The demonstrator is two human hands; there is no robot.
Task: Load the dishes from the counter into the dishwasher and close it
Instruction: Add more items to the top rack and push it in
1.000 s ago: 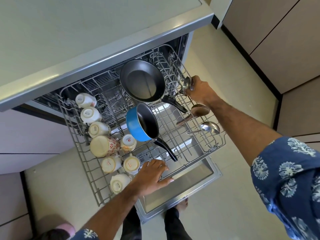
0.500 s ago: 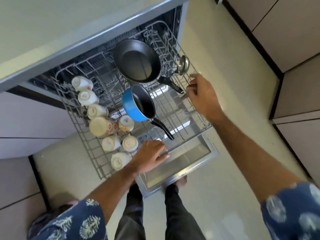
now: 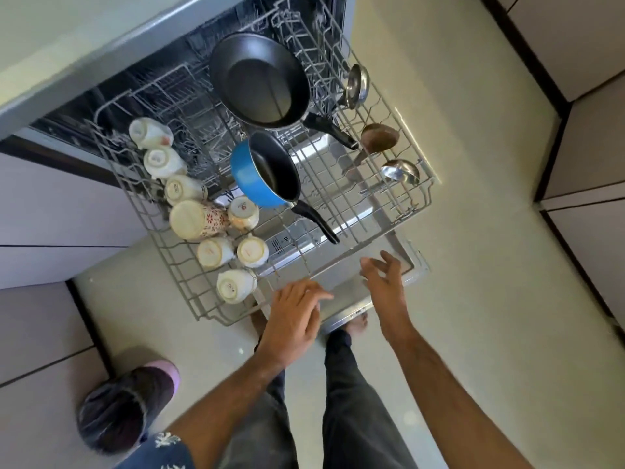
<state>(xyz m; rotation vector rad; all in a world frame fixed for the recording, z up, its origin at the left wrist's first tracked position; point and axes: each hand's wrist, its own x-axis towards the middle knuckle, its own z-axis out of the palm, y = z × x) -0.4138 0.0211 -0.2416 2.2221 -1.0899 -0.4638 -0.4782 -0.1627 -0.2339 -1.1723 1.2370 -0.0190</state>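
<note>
Rack: the grey wire dishwasher rack (image 3: pixel 176 275) is pulled fully out over the dropped door (image 3: pixel 358 299), its long axis running from the machine's mouth toward the person's feet.
Pans: a black frying pan (image 3: pixel 260 79) stands on edge near the back, handle slanting down toward the right; the blue saucepan (image 3: pixel 257 170) stands tilted just in front of it, open side facing right, its black handle pointing toward the rack's front edge.
Cups: a cluster of pale cups (image 3: pixel 216 252) sits along the left side, all mouth-down, with a flowered mug (image 3: pixel 196 220) lying on its side among them.
Ladles: three sit along the right side, a steel one (image 3: pixel 356 86) hung at the back, a brown one (image 3: pixel 378 138) and a shiny one (image 3: pixel 400 170) nearer the front, handles angled inward.
Left hand: the left hand (image 3: pixel 294 316) hangs at the rack's front rim, fingers loosely bent, gripping nothing; I cannot tell whether the tips touch the wire.
Right hand: the right hand (image 3: pixel 385 282) hovers over the door's inner panel just below the front rim, fingers spread and slack, empty.
Progress: loading looks finished, I'd say; the counter strip (image 3: pixel 84 35) showing at the top carries nothing.
Left to do: push the rack in along its long axis, then lift the door shut.
Nearby: someone's dark, pink-edged slipper (image 3: pixel 125 404) on the floor at left.
</note>
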